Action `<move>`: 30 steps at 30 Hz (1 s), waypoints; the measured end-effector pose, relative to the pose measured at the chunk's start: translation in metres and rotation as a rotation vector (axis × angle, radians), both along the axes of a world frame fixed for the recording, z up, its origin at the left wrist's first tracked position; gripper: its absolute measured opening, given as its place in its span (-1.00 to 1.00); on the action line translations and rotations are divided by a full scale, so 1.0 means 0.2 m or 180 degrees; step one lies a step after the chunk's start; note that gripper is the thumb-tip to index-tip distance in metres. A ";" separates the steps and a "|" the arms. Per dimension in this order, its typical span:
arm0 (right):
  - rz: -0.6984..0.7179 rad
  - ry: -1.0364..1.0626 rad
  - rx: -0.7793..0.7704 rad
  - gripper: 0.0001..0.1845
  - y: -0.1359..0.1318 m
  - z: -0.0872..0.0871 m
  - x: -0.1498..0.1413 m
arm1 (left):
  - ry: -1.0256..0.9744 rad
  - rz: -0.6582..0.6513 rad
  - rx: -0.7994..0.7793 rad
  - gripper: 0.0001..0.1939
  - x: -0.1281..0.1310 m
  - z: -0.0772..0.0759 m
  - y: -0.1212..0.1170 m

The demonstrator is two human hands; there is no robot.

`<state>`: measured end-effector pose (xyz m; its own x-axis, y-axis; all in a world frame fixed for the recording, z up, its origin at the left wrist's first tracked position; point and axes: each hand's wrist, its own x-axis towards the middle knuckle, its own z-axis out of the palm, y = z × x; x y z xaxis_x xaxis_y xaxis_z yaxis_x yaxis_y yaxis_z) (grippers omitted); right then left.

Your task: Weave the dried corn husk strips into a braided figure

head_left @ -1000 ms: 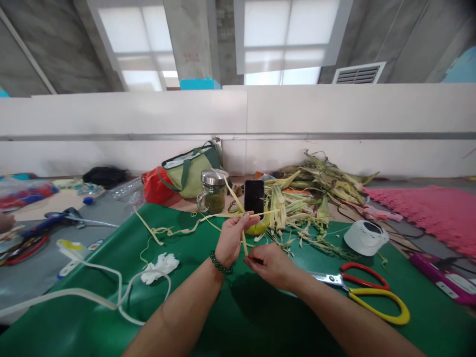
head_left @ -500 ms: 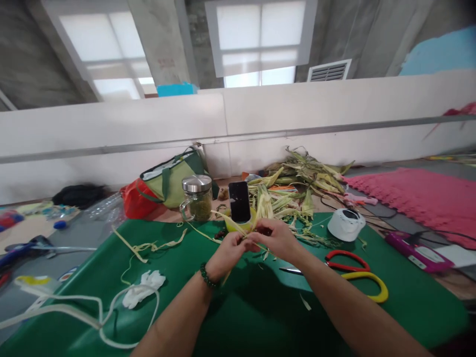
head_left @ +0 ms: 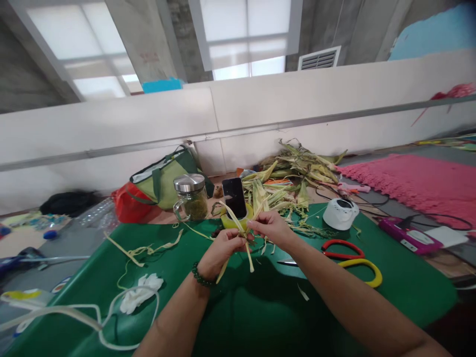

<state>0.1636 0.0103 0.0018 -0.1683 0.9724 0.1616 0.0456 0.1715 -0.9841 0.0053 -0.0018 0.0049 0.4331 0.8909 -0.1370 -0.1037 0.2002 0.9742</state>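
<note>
Green sheet point(head_left: 290, 322): it covers the table point(head_left: 163, 216), filling the bottom centre of the frame beneath your work.
Left hand point(head_left: 222, 248): near the centre of the frame, with a beaded bracelet point(head_left: 201, 276) behind it; your thumb and fingers are clamped on pale corn-husk strips point(head_left: 249, 257) beside the place where they cross.
Right hand point(head_left: 271, 228): just right of the left one, your thumb and fingertips are pinched together on a strip at the crossing; your fingers hide exactly which.
Strip ends: one slants toward the upper left, another hangs down between your hands, a third pokes out below the left hand.
Step at the crossing: you seem to be working one strip over another; whether it is a fold, a wrap or a knot cannot be told.
Next move: as I judge it, this calls for a firm left pinch on the crossing while your right hand guides its strip snugly; pull gently, since thin husk could split or slip.
Scissors point(head_left: 359, 261): right of centre, red and yellow handles, partly hidden by your right forearm point(head_left: 334, 287).
Tissue point(head_left: 141, 293): crumpled, lower left.
Loose husk pieces point(head_left: 152, 248): left of centre, on the sheet.
Phone point(head_left: 234, 198): just beyond your hands, propped up by a yellow ring-shaped object point(head_left: 230, 224).
Glass mug point(head_left: 195, 204): lidded, left of the phone.
Husk pile point(head_left: 301, 166): heaped right of the phone, against the wall point(head_left: 260, 141).
</note>
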 end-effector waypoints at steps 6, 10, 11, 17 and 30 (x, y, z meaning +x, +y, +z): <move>-0.0034 -0.0102 0.0206 -0.70 -0.02 0.01 -0.02 | -0.0268 0.0021 -0.0280 -0.62 0.01 0.02 -0.03; 0.0083 -0.0026 0.0296 -0.69 -0.03 0.01 -0.01 | -0.0142 0.0218 -0.0292 -0.53 0.02 0.02 -0.04; 0.0097 0.0013 0.0273 -0.68 -0.03 0.01 -0.01 | -0.0112 0.0201 -0.0262 -0.52 0.02 0.02 -0.04; 0.0075 0.0275 0.0123 -0.65 -0.01 -0.01 -0.01 | -0.0018 0.0173 -0.0232 -0.48 0.03 0.00 -0.02; -0.0393 -0.0099 0.0492 -0.69 -0.02 -0.02 -0.03 | -0.0506 0.0286 -0.0322 -0.62 0.04 -0.01 -0.02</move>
